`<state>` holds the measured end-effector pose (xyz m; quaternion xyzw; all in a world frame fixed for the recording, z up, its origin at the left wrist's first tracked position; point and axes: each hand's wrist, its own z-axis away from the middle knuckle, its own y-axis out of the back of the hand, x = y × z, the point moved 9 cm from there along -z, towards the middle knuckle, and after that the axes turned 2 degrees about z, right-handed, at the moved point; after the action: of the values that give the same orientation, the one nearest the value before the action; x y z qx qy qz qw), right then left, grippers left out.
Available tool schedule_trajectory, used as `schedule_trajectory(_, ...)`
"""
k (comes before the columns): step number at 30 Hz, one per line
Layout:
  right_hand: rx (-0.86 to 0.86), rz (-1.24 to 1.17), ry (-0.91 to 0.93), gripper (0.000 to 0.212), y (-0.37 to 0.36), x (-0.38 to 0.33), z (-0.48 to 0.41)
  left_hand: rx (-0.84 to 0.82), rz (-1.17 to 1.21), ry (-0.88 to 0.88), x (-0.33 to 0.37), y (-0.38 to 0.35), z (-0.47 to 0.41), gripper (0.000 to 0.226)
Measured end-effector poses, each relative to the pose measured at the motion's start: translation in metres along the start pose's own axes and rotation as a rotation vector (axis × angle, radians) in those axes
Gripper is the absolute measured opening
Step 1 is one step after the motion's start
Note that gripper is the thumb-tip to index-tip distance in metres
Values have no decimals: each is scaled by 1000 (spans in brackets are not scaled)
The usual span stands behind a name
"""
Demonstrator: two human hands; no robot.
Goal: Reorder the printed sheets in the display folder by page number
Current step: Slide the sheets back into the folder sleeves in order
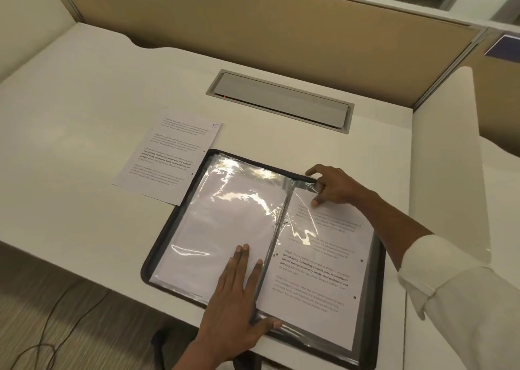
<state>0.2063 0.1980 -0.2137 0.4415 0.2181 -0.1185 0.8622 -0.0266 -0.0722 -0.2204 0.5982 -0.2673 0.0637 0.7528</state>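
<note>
Not very far along with this one, honestly. The folder is lying open on the desk in front of me, near the front edge. Only one loose sheet is out so far. It's the one with a handwritten 10 in its corner, and it sits on the desk just beside the folder's top left corner. Everything else looks to be in the pockets, so I'd say most of the sorting is left to do. I can't read any other page numbers from here; there's too much glare on the plastic.

My left hand is spread flat, fingers straight, pressing down on the left-hand page right next to the spine to keep the folder from sliding.

My right hand is up at the top of the right-hand pocket. Its fingers are curled, and it looks like they're pinching the crinkled plastic at the opening, over the printed sheet. Whether that sheet is partway out or fully seated, I can't tell.
</note>
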Motion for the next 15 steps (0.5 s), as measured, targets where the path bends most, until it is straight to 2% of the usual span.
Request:
schedule_trajectory(5,-18,-69,-7,82,-5,-3,2,-33,1,-28,-3,3,0,116)
schedule_trajectory(10,-59,-86,-16,90,-7,-2,7,-106,7,-28,-6,4,1,117)
schedule_trajectory(15,28,-76,-31,78,-2,1,16,-128,-32,-30,-10,-1,0,114)
